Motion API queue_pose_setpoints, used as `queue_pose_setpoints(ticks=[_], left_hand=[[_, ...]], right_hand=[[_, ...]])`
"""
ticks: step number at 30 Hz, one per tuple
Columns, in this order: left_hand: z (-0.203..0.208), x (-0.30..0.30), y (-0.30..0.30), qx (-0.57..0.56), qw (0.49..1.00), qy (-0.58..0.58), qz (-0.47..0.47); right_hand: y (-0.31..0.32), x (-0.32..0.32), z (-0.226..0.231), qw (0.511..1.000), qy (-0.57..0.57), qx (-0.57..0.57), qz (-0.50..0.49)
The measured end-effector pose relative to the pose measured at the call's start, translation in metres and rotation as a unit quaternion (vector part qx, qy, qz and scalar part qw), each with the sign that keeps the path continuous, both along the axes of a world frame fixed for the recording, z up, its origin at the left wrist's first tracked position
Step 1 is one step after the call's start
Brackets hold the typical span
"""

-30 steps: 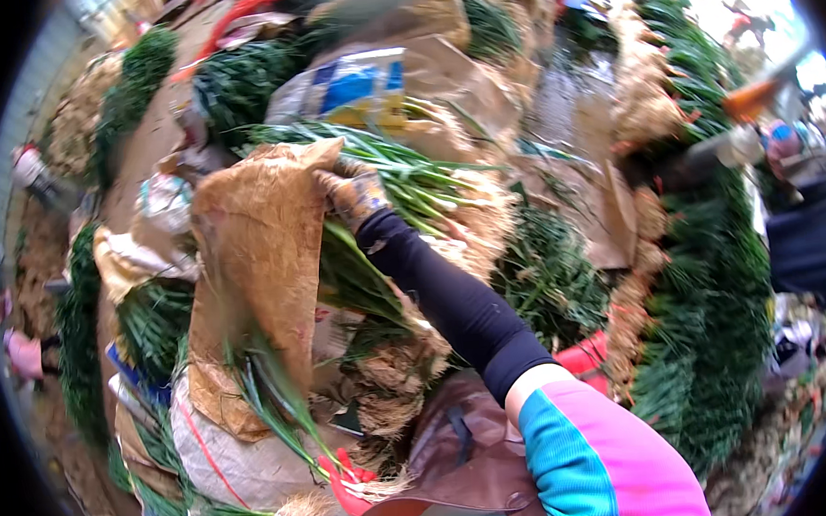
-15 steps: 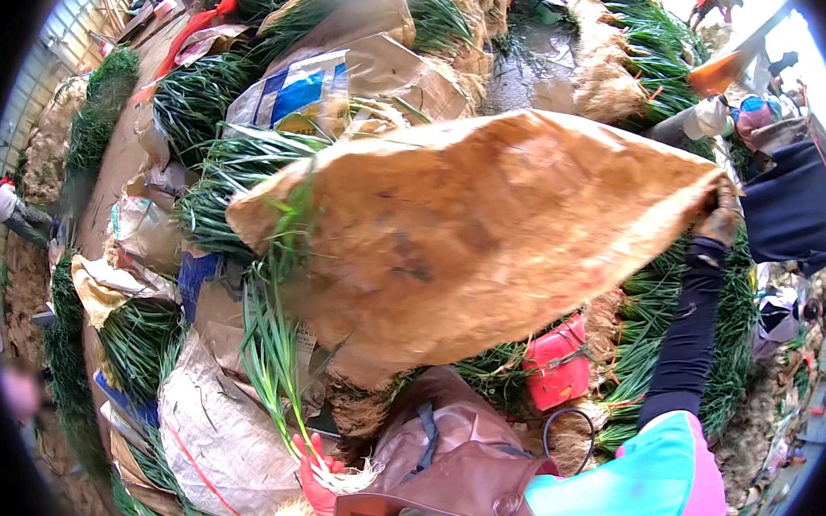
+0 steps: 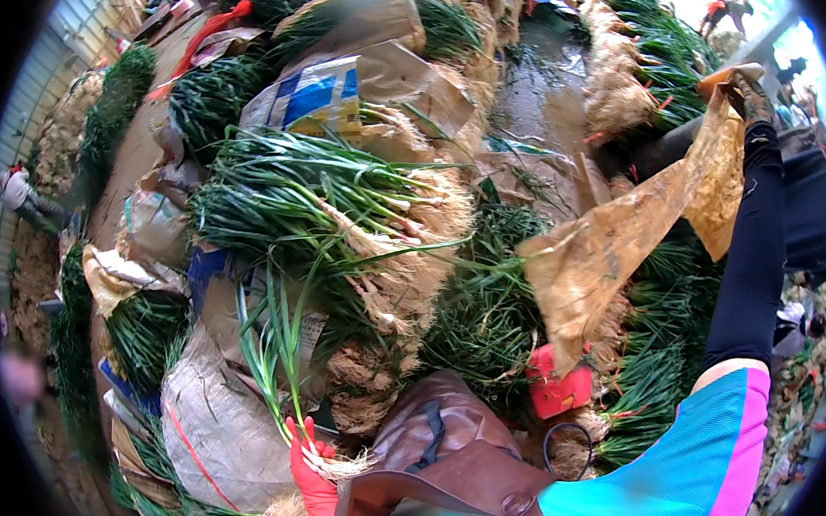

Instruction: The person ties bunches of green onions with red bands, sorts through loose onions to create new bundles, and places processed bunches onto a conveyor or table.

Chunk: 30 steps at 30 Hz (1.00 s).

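Observation:
In a red glove, my left hand point(image 3: 311, 480) closes around a few scallions point(image 3: 285, 360) near their white roots, the green leaves pointing up and away. Far to the right, my outstretched right hand point(image 3: 755, 105) in a dirty glove grips the edge of a tan sheet point(image 3: 611, 241). The sheet hangs in folds from that hand toward the middle; whether it is paper or cloth I cannot tell. A large uncovered heap of scallions point(image 3: 305, 189) lies in front of me, roots toward the right. Loose green leaves point(image 3: 487, 301) lie beside it.
Several tied scallion bundles point(image 3: 662, 385) line the right side. A red plastic container point(image 3: 560, 381) stands near my brown apron point(image 3: 442, 417). Pale sacking point(image 3: 224, 421) with a red string lies at the left. Another person point(image 3: 26, 196) is at the far left.
My right hand has swung the tan sheet outward to the right, off the scallion heap, which now shows. My left hand stays in place with its scallions.

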<state>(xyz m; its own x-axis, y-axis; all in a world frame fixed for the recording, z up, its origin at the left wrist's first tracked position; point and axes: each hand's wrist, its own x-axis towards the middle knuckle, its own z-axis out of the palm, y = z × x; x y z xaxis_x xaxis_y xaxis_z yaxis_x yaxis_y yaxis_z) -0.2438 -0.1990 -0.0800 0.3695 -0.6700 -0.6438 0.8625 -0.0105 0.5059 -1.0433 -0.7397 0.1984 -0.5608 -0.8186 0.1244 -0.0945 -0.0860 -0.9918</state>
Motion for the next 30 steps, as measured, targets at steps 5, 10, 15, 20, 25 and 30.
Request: queue_pose_setpoints(ticks=[5, 10, 15, 20, 25, 30], left_hand=[[0.002, -0.003, 0.007, 0.014, 1.000, -0.016, 0.021], [0.019, -0.010, 0.003, -0.049, 0.997, 0.014, 0.060], [0.082, 0.011, 0.013, -0.283, 0.950, -0.072, 0.108], [0.086, 0.009, 0.003, -0.226, 0.945, -0.110, 0.210], [0.063, -0.028, -0.014, -0.154, 0.968, -0.046, 0.194], [0.029, -0.027, 0.031, -0.214, 0.961, 0.015, 0.176]], right_hand=[[-0.037, 0.096, -0.147, 0.842, 0.429, 0.248, 0.215], [0.054, 0.235, -0.327, 0.595, 0.740, 0.251, 0.188], [0.147, 0.412, -0.374, 0.788, 0.536, 0.174, 0.248], [0.188, 0.602, -0.281, 0.775, 0.477, 0.068, 0.408], [0.147, 0.704, -0.284, 0.718, 0.550, 0.234, 0.355], [0.171, 0.724, -0.256, 0.776, 0.485, 0.086, 0.394]])
